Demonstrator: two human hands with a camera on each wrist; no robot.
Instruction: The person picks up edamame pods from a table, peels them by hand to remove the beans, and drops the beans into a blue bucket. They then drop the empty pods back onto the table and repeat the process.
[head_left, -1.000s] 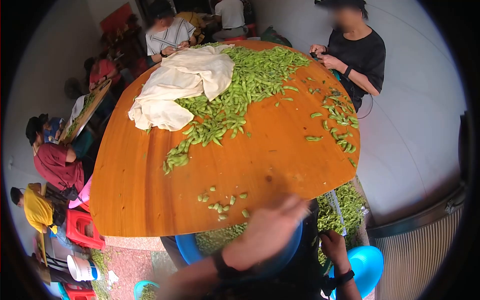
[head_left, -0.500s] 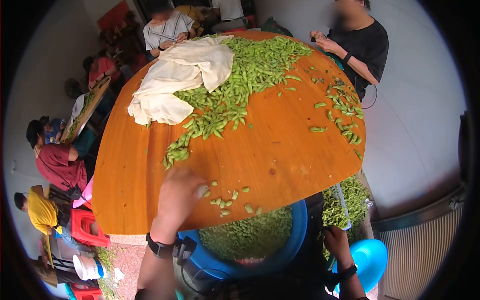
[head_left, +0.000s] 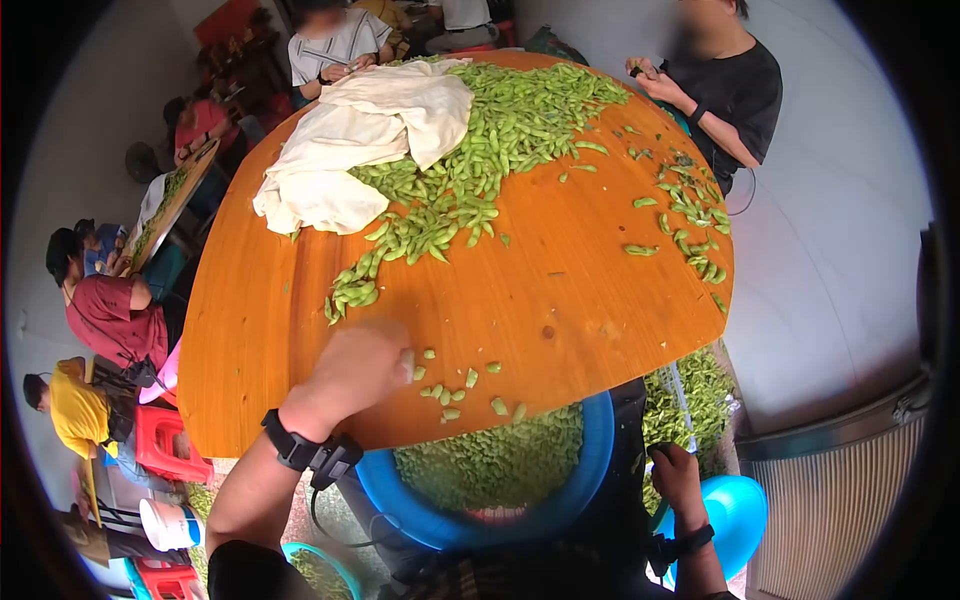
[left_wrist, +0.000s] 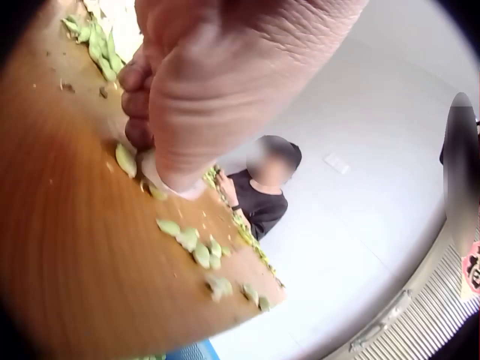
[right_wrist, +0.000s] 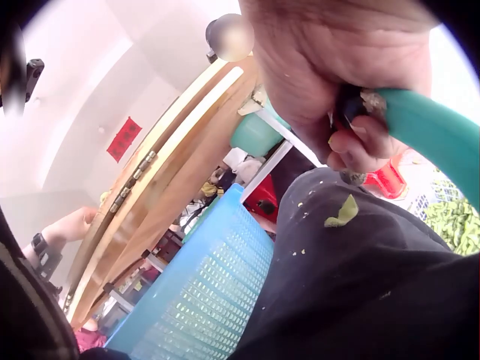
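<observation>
My left hand [head_left: 352, 368], its fingers curled, is low over the wooden table [head_left: 600, 290], left of several loose shelled beans [head_left: 443, 391]. Its thumb tip has a whitish cover [left_wrist: 152, 171]. One bean [left_wrist: 126, 160] lies right by the fingertips; the palm side is partly hidden. My right hand [right_wrist: 337, 90] is down beside my right thigh, gripping a black thing [right_wrist: 347, 105] with a curved teal part [right_wrist: 435, 131]; its kind is not plain. At the table's near edge stands a blue basin [head_left: 598, 440] of shelled beans, with my lap below.
A heap of green pods [head_left: 500, 150] lies on the table, partly under a cream cloth [head_left: 370, 130]. Scattered pods [head_left: 690, 205] line the right edge. Two people sit across the table. On the floor are a pod-filled crate [head_left: 683, 405] and a light blue basin [head_left: 740, 520].
My left hand has swung from over the basin leftward to the left side of the loose beans, and has stayed about there since half a second ago. My right hand stays low, still gripping.
</observation>
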